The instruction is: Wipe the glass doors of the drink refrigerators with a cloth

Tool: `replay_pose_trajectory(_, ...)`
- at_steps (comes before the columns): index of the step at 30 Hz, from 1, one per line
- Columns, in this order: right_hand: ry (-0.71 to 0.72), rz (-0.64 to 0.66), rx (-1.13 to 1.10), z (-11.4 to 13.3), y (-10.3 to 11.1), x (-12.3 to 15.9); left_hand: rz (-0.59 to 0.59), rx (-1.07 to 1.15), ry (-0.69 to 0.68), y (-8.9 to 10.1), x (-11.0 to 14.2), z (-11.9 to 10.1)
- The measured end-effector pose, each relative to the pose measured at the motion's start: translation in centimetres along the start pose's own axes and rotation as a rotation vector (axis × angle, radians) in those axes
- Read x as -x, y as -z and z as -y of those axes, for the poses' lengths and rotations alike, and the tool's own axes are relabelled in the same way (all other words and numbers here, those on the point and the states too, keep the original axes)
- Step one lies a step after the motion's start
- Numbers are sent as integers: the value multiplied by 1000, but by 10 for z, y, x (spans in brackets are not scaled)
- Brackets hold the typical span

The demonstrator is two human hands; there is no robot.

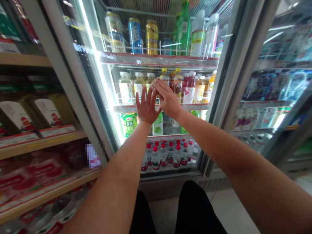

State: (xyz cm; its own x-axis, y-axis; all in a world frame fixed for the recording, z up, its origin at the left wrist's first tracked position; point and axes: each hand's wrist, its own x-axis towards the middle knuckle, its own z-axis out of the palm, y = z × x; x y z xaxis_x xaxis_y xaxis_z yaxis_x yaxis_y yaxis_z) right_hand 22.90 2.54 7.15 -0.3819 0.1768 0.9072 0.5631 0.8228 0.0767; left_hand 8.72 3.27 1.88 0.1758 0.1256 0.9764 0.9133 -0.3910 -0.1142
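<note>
Both arms reach forward to a lit drinks fridge, where faint reflections show a glass door [170, 61] in front of the shelves. My left hand [148, 109] is open, its fingers spread and pointing up, apparently flat against the glass. Beside it, my right hand [168, 99] slants up to the left with fingers stretched out and close together. Its fingertips overlap or nearly touch those of the left hand. A pale patch shows at the right fingertips; I cannot tell what it is. Behind the hands stand juice bottles [188, 87] and tea bottles [177, 81] with yellow caps.
Cans [152, 37] and green bottles [184, 29] fill the upper shelf. Red-capped water bottles [156, 157] stand at the bottom. A metal door frame [234, 84] runs along the right. Wooden shelves [44, 141] with packaged goods are at the left. My dark-clothed knees [195, 208] are below.
</note>
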Motion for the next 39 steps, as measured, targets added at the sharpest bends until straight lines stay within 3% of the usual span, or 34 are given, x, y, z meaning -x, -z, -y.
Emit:
replay_pose_trajectory(5,-46,98,-25,7,22,0,-14,-41,13,-3,2,4)
replay_pose_trajectory(9,-36,33,247,-17,39,11,-9,-57,-15,-1,0,2)
replay_pose_trajectory(12,-20,51,431,-39,39,26,-14,-43,-44,2,1,3)
replay_pose_trajectory(16,-10,56,514,-51,28,40,-15,-1,-98,9,9,6)
replay_pose_trajectory(20,-13,38,520,-51,22,42,-12,22,-115,17,9,-3)
replay_pose_trajectory(28,-22,15,506,-53,21,44,6,20,99,12,-15,-44)
replay_pose_trajectory(34,-37,11,376,-51,23,44,93,139,25,10,-14,-40)
replay_pose_trajectory(39,-39,2,356,-50,25,45,-25,162,109,13,-42,-36)
